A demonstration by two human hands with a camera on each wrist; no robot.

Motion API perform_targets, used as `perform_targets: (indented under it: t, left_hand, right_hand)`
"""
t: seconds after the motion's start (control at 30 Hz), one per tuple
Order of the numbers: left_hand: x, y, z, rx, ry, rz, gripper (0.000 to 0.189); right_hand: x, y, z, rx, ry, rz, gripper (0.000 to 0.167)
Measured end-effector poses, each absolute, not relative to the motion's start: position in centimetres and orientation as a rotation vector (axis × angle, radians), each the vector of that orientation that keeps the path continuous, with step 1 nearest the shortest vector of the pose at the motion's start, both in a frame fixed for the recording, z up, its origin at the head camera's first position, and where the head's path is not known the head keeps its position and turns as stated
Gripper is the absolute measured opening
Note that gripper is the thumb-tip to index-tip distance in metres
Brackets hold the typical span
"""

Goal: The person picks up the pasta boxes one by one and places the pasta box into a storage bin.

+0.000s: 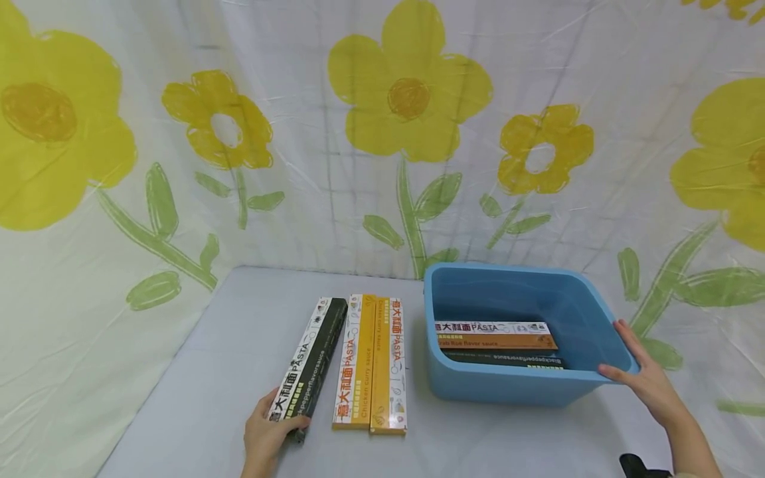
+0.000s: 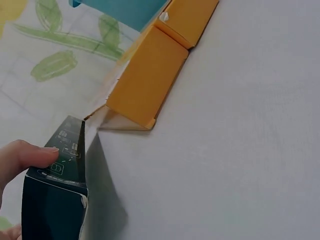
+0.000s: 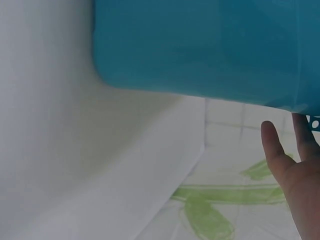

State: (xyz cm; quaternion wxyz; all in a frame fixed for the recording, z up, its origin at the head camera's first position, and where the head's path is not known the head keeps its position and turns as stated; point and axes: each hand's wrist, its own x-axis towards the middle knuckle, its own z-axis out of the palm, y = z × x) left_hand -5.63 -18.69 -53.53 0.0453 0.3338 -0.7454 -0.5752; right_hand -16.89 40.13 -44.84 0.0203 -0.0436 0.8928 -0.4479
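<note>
Five long pasta boxes and one blue bin (image 1: 508, 388) are in view on the pale table (image 1: 197, 398): one black-and-white box (image 1: 311, 368) at the left, two yellow-and-white boxes, the left one (image 1: 357, 362) and the right one (image 1: 388, 365), side by side in the middle, and two more inside the bin, an orange-brown box (image 1: 496, 336) and a black box (image 1: 505, 359). The left hand (image 1: 267, 431) grips the near end of the black-and-white box, its thumb pressed on the black face. The right hand (image 1: 651, 385) is spread wide at the bin's near right corner, thumb on the near rim and fingers on the right rim. The boxes carry 意大利面 and "PASTA" on their white sides, though only black shows on the bin's black box. The left yellow one reads "Chicken curry sauce"; the right one's small print is hard to read. The orange-brown box reads "Crab Roe flavor sauce", the bin's black one "Blackpepperflavorsauce", and the gripped box shows part of that same wording beside the thumb.
</note>
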Motion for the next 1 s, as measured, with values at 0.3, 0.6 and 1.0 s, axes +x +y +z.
perform_targets:
  t: [0.3, 0.6, 1.0]
  left_hand:
    - [-6.0, -18.8, -51.5, 0.997, -2.246, -1.794, 0.101]
    - [-5.9, -18.0, -49.2, 0.888, -2.266, -1.78, 0.098]
    - [-6.2, -17.0, -46.0, 0.716, -2.279, -1.795, 0.097]
  right_hand:
    - [-16.9, 40.2, -44.8, -0.117, 2.76, -1.394, 0.09]
    - [-17.0, 40.1, -44.8, -0.114, 2.769, -1.372, 0.09]
    - [-17.0, 40.1, -44.8, -0.137, 2.77, -1.375, 0.09]
